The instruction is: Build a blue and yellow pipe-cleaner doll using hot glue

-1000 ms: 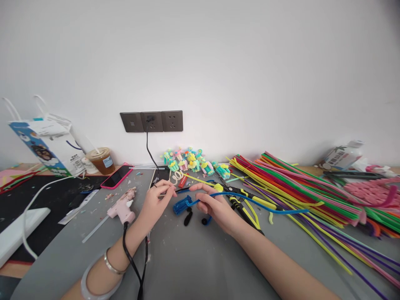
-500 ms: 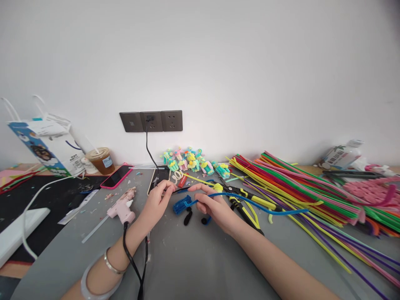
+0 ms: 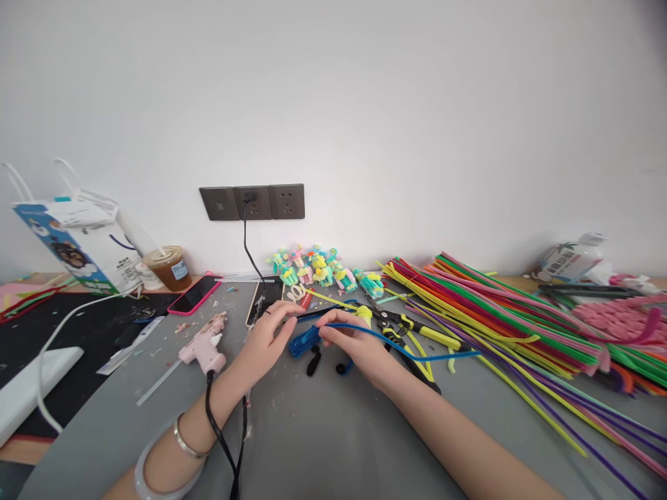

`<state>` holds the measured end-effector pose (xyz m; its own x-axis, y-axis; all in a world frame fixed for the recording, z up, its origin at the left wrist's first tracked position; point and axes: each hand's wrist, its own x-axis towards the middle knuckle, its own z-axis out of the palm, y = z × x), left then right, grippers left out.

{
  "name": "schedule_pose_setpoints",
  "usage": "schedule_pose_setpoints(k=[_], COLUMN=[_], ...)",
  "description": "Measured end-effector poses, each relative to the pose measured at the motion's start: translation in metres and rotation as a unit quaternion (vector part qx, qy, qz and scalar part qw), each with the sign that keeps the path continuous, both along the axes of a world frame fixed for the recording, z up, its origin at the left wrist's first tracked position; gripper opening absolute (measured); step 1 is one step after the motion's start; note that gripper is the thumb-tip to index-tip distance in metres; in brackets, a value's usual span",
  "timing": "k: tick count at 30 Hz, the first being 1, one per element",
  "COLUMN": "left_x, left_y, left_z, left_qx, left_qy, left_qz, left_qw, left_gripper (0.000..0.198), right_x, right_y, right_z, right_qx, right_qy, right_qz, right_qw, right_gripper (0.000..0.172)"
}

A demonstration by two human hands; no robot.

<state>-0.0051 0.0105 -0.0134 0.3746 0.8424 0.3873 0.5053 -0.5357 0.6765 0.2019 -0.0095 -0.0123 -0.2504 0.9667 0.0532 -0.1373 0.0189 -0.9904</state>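
The left hand (image 3: 263,342) is curled, its thumb and forefinger pinched together on the wound, blocky end of a blue pipe cleaner (image 3: 303,341), just above the grey desk (image 3: 323,444). The right hand (image 3: 358,347) faces it from the other side, its fingertips closed on the same pipe cleaner where the straight stem leaves the coil. The loose stem arcs over the back of this hand and trails off to the right across the desk.

Under and just before the hands lie two small black pieces (image 3: 313,362) and a short blue curl (image 3: 341,368). Yellow-handled cutters (image 3: 411,328) lie touching the right hand's far side, partly under the blue stem. A black cord (image 3: 221,434) crosses the left forearm, which wears two bangles (image 3: 167,465); the cord leads to a pink glue gun (image 3: 202,345) just left of the left hand.

Farther back are a dark phone (image 3: 265,295), a pink phone (image 3: 194,294), a cluster of small bright figures (image 3: 323,267) and a wall socket (image 3: 252,202). A large heap of coloured pipe cleaners (image 3: 521,312) fills the right side. An iced drink cup (image 3: 168,267) and a paper bag (image 3: 78,239) stand far left.
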Motion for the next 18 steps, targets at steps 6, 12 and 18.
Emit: schedule_pose_setpoints(k=[6,12,18], left_x=[0.0,0.0005,0.003], left_y=[-0.0006,0.0002,-0.0046], left_z=[-0.0033,0.0007,0.0054], left_qx=[0.03,-0.01,-0.06], left_qy=[0.022,-0.003,-0.009], left_qz=[-0.059,-0.079,-0.122], left_qw=[0.998,0.997,0.991], left_gripper=[0.01,0.013,0.009], right_x=[-0.0014,-0.0007,0.0005], right_y=[0.0004,0.0004,0.0048], right_z=[0.002,-0.0012,-0.0064], right_qx=[0.015,0.019,0.013], right_qy=[0.021,0.05,0.076], right_qz=[0.018,0.024,0.008], right_qw=[0.999,0.998,0.997], right_gripper=[0.026,0.027,0.029])
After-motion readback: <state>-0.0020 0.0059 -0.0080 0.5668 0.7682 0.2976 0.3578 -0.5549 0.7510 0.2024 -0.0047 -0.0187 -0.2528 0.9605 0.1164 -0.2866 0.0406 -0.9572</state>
